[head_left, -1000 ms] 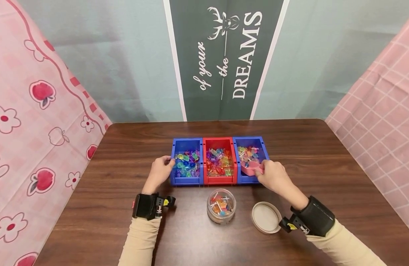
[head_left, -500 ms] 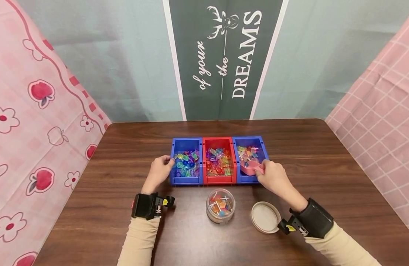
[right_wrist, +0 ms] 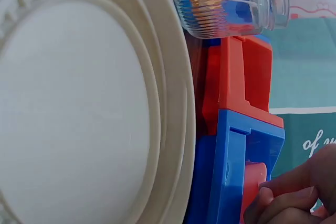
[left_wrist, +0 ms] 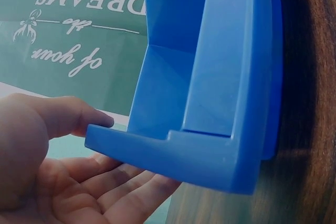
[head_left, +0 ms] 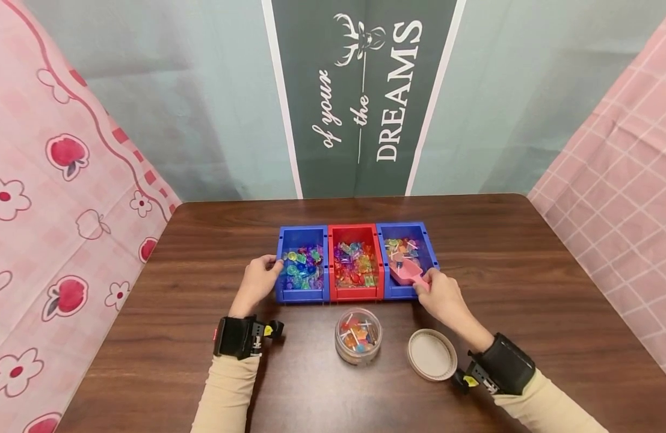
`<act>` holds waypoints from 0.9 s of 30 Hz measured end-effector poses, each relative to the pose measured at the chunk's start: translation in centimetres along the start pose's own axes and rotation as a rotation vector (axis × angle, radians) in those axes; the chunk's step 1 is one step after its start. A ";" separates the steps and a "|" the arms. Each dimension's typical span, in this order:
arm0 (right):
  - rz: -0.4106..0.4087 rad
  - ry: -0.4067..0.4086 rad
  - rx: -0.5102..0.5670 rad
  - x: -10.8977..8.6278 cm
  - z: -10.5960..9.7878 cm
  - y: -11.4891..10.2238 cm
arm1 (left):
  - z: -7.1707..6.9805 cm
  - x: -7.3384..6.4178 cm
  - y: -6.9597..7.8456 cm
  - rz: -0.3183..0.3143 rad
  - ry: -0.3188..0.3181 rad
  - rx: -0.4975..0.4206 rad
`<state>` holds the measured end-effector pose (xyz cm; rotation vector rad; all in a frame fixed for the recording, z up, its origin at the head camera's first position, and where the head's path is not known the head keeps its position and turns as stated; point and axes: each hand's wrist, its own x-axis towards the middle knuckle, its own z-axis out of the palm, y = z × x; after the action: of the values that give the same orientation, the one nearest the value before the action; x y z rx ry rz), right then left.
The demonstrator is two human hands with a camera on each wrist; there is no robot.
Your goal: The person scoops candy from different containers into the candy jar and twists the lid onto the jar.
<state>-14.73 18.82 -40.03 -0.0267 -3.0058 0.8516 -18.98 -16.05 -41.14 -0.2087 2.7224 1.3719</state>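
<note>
My left hand (head_left: 257, 281) holds the side wall of the left blue bin (head_left: 302, 295), which contains green, blue and purple translucent pieces. In the left wrist view the thumb lies over the rim (left_wrist: 139, 148) and the fingers lie below it. A pink scoop (head_left: 405, 272) is pinched by its handle in my right hand (head_left: 443, 297). Its bowl is down inside the right blue bin (head_left: 403, 231), against a pile of mixed pieces with white sticks (head_left: 400, 248). Between them stands a red bin (head_left: 357, 293) with red, orange and yellow pieces.
An uncapped clear jar (head_left: 358, 355) of colourful stick pieces stands in front of the red bin. To its right a round pale lid (head_left: 432, 355) lies on the brown table (head_left: 224, 222), near my right wrist. Patterned cloths (head_left: 67, 288) hang round the table.
The right hand has shifted slightly toward me, and the scoop has turned so its bowl faces up more, with the handle angled toward me. The left hand stays at the bin wall.
</note>
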 end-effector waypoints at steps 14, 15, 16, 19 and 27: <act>-0.137 0.096 -0.048 -0.7 1.3 1.3 | 0.1 -0.2 -0.1 0.040 -0.002 0.030; -0.148 0.112 -0.048 -0.7 1.4 1.4 | 0.1 -0.2 -0.1 0.045 -0.002 0.033; -0.153 0.121 -0.045 -0.7 1.5 1.5 | 0.1 -0.2 -0.1 0.049 -0.002 0.036; -0.129 0.116 -0.015 -0.7 1.6 1.5 | 0.0 -0.3 -0.2 0.056 0.001 0.041; -0.112 0.108 -0.009 -0.9 1.6 1.5 | 0.0 -0.2 -0.2 0.071 -0.001 0.040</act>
<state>-13.84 19.23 -42.14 0.0910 -2.8798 0.7983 -18.73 -16.16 -41.29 -0.1103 2.7790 1.3323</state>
